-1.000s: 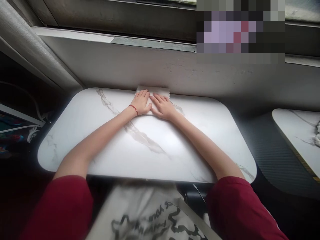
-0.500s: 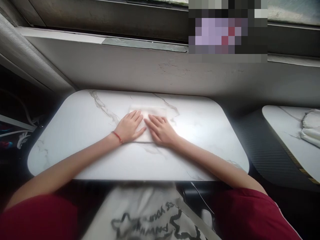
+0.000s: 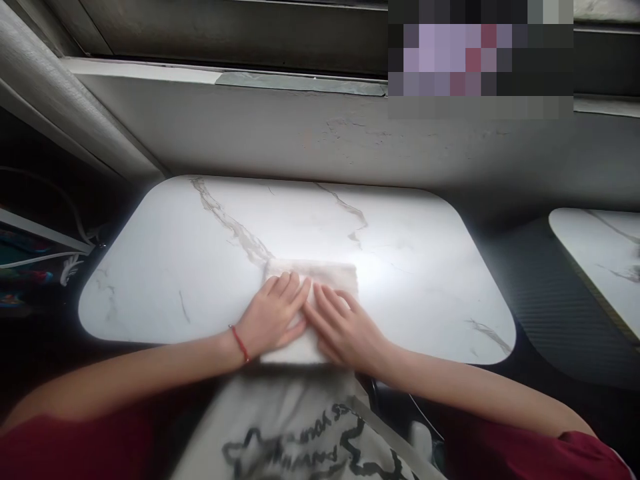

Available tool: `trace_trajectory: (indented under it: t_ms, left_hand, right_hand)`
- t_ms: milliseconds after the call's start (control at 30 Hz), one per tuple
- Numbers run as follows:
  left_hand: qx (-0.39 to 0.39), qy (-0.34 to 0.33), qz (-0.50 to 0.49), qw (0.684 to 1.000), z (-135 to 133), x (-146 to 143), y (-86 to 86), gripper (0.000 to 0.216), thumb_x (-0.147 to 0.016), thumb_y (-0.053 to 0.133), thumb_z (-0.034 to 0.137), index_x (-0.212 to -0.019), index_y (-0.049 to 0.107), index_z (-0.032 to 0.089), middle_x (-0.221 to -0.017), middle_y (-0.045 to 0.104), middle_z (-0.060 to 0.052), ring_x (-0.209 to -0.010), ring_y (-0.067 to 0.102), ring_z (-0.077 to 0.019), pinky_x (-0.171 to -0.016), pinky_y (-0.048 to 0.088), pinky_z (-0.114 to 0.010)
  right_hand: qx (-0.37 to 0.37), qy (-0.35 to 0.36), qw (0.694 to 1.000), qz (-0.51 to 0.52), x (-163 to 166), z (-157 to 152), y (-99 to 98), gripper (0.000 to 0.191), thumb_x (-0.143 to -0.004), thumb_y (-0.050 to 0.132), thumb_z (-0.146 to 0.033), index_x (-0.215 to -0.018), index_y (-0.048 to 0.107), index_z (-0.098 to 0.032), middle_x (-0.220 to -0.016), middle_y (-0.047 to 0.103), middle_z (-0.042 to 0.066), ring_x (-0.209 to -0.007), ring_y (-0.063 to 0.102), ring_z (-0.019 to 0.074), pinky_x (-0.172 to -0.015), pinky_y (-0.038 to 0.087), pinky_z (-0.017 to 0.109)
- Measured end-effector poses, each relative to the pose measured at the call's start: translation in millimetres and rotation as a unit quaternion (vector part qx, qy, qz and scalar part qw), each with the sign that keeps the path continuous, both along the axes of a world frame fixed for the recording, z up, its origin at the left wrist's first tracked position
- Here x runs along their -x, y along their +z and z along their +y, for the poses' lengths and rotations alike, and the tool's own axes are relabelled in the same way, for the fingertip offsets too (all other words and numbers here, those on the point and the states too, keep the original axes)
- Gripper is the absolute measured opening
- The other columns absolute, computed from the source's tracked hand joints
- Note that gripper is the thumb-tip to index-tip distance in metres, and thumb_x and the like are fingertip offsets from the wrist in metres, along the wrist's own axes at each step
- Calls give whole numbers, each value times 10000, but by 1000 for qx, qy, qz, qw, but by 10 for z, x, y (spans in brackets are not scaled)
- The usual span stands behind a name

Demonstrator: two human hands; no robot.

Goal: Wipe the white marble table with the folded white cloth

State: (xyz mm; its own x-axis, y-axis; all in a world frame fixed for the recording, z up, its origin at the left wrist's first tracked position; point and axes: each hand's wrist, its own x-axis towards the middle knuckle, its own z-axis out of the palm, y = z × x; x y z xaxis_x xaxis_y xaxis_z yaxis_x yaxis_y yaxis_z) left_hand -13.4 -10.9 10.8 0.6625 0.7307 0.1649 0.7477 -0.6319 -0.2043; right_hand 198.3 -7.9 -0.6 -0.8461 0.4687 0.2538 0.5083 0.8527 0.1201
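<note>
A folded white cloth (image 3: 333, 270) lies flat on the white marble-patterned table (image 3: 200, 280), close to its front edge. My left hand (image 3: 277, 310), with a red string bracelet at the wrist, rests palm down on the cloth's left part, fingers stretched out. Beside it my right hand (image 3: 345, 323) presses flat on the right part, fingers extended. The fingertips of both hands nearly meet at the cloth's middle. Both palms hide much of the cloth.
A second marble-patterned table (image 3: 600, 247) stands to the right across a dark gap. Behind is a wall (image 3: 240, 133) with a ledge below the window. White cables (image 3: 73, 263) and a shelf are at the left. A printed apron (image 3: 300, 427) covers my front.
Both hands have slid toward me with the cloth, from the table's middle to near its front edge. The view has shifted slightly.
</note>
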Motion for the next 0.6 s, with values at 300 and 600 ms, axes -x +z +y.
trace_trajectory:
  t_ms: [300,600]
  left_hand:
    - [52,-43,-49,997,246,-547,-123,621,-992,411,407,-1464,481,11,-1580,410,-241,-1444,411,-355,-1108,385,-469]
    - [94,-16,-92,991,960,-814,-130,646,-994,397,349,-1473,425,-84,-1592,365,-275,-1488,354,-381,-1176,337,-478]
  right_hand:
    - [11,-123,992,42,-339,-48,-27,493,-901,450,-176,-1348,601,-34,-1394,592,286,-1325,553,392,-1033,520,555]
    - [51,-106,990,83,-600,753,-197,552,-963,350,-219,-1455,518,-33,-1581,408,239,-1513,336,340,-1209,358,558]
